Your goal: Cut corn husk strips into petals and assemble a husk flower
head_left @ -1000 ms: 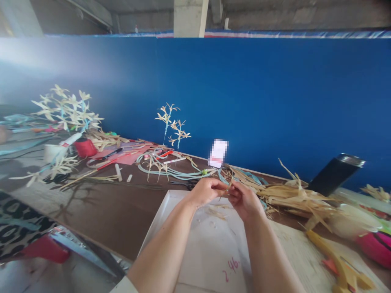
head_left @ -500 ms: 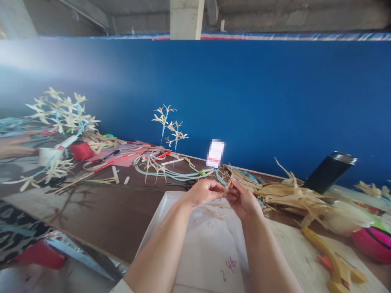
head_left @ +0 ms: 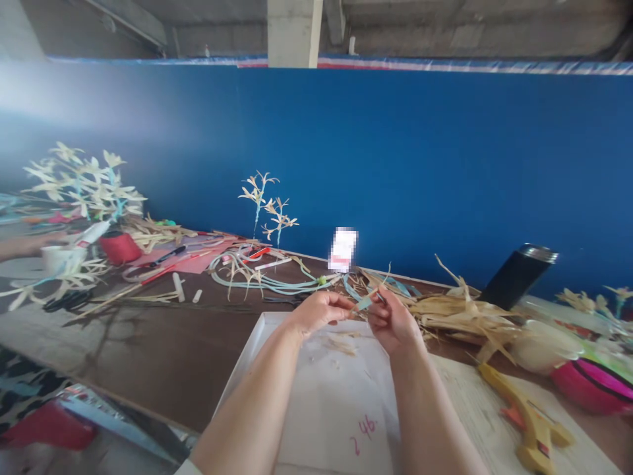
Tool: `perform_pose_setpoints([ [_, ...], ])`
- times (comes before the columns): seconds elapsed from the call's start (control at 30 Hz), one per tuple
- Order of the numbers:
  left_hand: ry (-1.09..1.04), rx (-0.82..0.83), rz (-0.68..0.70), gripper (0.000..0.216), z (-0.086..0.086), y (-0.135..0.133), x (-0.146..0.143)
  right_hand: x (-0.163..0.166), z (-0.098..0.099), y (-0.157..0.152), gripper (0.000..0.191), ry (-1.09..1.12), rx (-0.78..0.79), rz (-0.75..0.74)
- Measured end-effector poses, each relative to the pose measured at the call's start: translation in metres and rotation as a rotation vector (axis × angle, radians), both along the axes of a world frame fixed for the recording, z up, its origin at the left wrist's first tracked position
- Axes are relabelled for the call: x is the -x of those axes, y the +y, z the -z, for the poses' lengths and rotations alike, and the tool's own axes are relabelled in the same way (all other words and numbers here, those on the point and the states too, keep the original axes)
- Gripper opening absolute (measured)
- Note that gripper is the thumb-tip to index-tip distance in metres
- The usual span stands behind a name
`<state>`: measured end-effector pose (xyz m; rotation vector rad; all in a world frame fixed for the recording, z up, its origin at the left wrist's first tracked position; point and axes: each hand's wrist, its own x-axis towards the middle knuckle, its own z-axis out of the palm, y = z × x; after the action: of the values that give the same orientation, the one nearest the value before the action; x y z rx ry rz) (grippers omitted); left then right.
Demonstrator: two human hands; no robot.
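Observation:
My left hand [head_left: 320, 313] and my right hand [head_left: 394, 319] are close together over the far end of a white tray [head_left: 316, 409]. Pinched between their fingertips is a thin husk strip [head_left: 366, 303] with a pale blue part along it. The fingers of both hands are closed, and those of my right hand partly hide the strip's right end. A few husk scraps [head_left: 341, 344] lie in the tray below. Just beyond my right hand is a heap of dry husks [head_left: 455, 307]. Light blue cords [head_left: 277, 285] are coiled beyond my left hand.
A yellow glue gun [head_left: 537, 422], black flask [head_left: 518, 276] and pink pouch [head_left: 593, 386] are on the right. Husk flowers [head_left: 86, 181], a red thread spool [head_left: 120, 248] and another person's hand [head_left: 37, 245] are on the left. A phone-like screen [head_left: 343, 249] stands behind my hands.
My hands have moved slightly apart, and the husk strip with its pale blue part now shows between them. The whole view has shifted a little.

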<state>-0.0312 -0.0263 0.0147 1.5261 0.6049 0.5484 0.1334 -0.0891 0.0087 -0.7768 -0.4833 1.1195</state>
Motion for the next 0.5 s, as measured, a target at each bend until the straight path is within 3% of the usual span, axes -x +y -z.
perform_pose_setpoints([
  [0.33,0.073,-0.006,-0.217,0.029,0.01,0.01,-0.004,-0.003,0.008,0.003,0.018,-0.073,-0.014,0.091],
  [0.5,0.033,-0.062,-0.237,0.03,0.007,0.009,-0.004,0.0,0.009,0.004,0.025,-0.197,0.028,0.185],
])
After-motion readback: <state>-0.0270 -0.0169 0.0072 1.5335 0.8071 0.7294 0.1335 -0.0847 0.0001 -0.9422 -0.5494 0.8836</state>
